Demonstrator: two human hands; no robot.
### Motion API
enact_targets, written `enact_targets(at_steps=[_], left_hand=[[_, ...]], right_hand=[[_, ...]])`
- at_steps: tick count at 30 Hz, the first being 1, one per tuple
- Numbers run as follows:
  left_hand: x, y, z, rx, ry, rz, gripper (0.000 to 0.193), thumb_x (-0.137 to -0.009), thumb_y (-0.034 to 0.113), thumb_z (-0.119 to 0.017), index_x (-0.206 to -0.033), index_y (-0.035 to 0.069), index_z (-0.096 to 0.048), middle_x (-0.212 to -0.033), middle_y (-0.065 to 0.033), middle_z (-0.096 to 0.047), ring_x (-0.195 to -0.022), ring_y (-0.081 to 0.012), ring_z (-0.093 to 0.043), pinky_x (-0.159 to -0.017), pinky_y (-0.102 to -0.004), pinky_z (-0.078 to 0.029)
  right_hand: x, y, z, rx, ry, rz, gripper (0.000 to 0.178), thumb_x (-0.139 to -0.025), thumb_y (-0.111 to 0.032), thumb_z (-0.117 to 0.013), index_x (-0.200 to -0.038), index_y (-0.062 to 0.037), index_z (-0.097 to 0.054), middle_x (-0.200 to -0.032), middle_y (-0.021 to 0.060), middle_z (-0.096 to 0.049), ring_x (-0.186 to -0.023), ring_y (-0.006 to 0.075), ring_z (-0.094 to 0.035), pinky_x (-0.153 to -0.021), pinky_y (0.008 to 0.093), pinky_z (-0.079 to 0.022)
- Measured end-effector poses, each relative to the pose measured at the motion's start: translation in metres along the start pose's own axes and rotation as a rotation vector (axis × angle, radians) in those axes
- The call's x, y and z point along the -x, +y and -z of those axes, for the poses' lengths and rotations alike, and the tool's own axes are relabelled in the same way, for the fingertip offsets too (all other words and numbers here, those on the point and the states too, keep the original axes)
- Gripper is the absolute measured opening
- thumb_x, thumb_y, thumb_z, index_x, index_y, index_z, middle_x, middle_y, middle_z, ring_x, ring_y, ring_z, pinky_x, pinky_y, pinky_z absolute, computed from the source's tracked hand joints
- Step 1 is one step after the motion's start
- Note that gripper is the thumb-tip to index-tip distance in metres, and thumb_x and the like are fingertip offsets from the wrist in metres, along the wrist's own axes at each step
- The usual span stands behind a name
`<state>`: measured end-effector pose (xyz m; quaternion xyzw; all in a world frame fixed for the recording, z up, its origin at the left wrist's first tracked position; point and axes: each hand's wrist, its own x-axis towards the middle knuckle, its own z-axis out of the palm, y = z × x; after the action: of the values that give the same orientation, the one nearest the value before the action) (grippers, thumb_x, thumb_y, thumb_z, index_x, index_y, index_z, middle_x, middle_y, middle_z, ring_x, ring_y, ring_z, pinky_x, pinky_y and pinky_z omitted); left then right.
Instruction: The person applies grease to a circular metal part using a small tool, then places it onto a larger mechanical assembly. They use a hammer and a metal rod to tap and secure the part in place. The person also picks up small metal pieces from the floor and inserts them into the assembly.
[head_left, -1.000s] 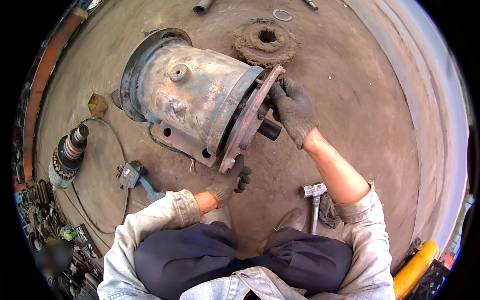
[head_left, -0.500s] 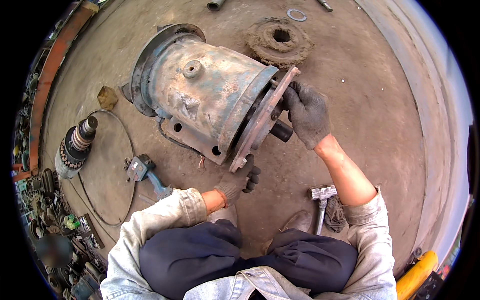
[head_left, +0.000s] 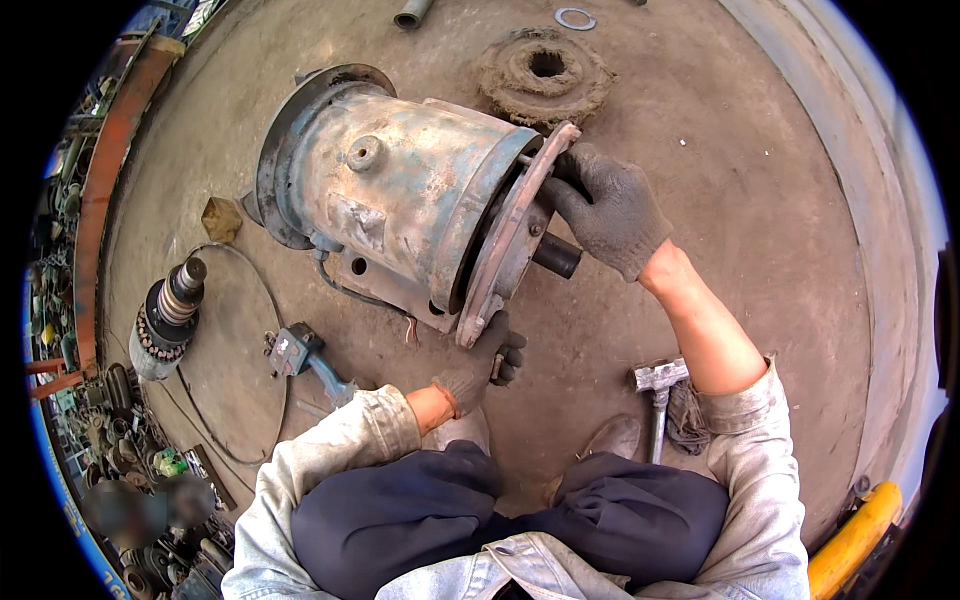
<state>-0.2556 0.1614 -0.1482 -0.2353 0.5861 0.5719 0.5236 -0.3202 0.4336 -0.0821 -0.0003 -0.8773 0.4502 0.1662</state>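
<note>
A worn blue-grey electric motor housing lies on its side on the floor in front of me. At its right end stands a round metal end cover, tilted, with a dark gap between it and the housing. A dark shaft sticks out through the cover. My right hand, in a dark grey knit glove, is closed on the cover's upper edge, with the fingertips partly hidden. My left hand, gloved too, is curled round the cover's bottom edge, and its grip there is partly hidden.
A hammer lies beside a rag by my right foot. Left of the motor are a cordless power tool, a rotor-like shaft part and a cable. A dirt-caked disc and a flat ring lie beyond.
The view has shifted slightly. The end cover has turned a little, so more of its outer face shows. Both hands stay on its edges.
</note>
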Motion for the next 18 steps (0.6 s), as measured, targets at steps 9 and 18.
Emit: enact_targets(at_steps=[9, 18], left_hand=[[-0.001, -0.001, 0.006, -0.021, -0.02, 0.016, 0.055, -0.109, 0.052, -0.052, -0.107, 0.0, -0.066, -0.081, -0.009, -0.065, -0.066, -0.0196, -0.058, -0.062, -0.0355, -0.049], [-0.001, 0.0, 0.005, 0.379, -0.513, 0.088, 0.052, -0.108, 0.043, -0.056, -0.125, -0.006, -0.062, -0.114, -0.016, -0.069, -0.104, -0.0306, -0.07, -0.099, -0.049, -0.055]], right_hand=[[-0.013, -0.007, 0.013, -0.622, -0.379, -0.666, 0.039, -0.102, -0.039, -0.066, -0.099, -0.0011, -0.074, -0.079, 0.0041, -0.07, -0.069, 0.0129, -0.064, -0.063, 0.0309, -0.052], [-0.024, -0.004, 0.007, -0.563, -0.324, -0.321, 0.023, -0.102, -0.025, -0.066, -0.111, -0.0043, -0.072, -0.089, 0.0006, -0.069, -0.08, 0.0101, -0.058, -0.071, 0.0302, -0.049]])
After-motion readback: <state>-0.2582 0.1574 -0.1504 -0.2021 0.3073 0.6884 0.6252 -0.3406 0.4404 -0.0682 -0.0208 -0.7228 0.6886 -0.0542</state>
